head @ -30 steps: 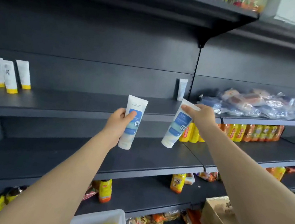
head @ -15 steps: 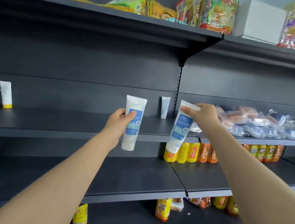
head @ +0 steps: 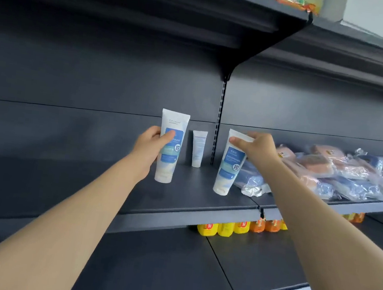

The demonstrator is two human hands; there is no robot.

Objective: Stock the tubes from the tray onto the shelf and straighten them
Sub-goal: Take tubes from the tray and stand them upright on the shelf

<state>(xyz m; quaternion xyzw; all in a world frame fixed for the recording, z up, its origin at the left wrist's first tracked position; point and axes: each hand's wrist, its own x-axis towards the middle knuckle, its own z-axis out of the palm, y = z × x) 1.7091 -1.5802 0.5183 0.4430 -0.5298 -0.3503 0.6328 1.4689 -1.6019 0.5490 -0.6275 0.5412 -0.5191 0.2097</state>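
Looking through the head camera, I see the long dark grey metal shelf (head: 194, 194) running across the whole view, with further boards of the same rack above and below it. On its right-hand section lies a loose heap of clear-wrapped soft packets (head: 326, 169). Peeking out from under the shelf's front edge is a row of yellow and orange bottles (head: 226, 228) on the board below.

My left hand (head: 149, 143) grips a white squeeze tube with a blue label (head: 167, 163) round its middle. The fingers wrap behind it and the thumb lies across the label. It stands upright, cap down, over the shelf board.

My right hand (head: 257, 145) pinches the flat crimped top of a second white tube with a blue label (head: 230, 166), fingers clenched on that end. This one is cap down too, its top leaning a little to the right, just beside the packets.

From this angle I cannot tell whether either cap touches the board or hangs just above it.

Between them, against the back wall, a small plain white tube (head: 198, 149) stands upright, apart from both.
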